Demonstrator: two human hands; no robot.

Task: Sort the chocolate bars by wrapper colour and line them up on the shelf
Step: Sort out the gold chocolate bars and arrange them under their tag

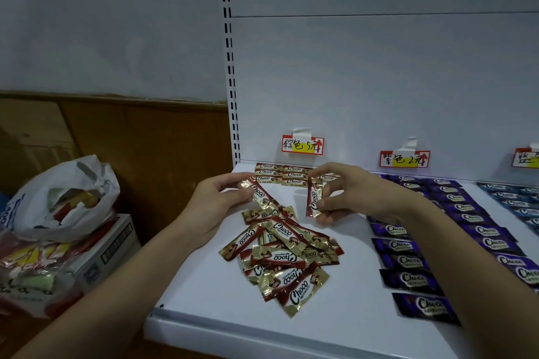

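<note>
Left hand (pixel 217 204) pinches one slanting brown bar (pixel 260 193); right hand (pixel 347 192) pinches another brown bar (pixel 314 198) upright above the shelf (pixel 204 285).

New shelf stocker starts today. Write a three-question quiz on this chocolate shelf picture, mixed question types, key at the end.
1. True or false: the left hand and the right hand each hold one brown bar.
2. The loose pile of brown bars lies: A) left of the purple bars; B) in the plastic bag; C) on the cardboard box.
3. Fill in: the neat brown rows sit under the ___ price tag.

Key: 1 true; 2 A; 3 left.
</note>
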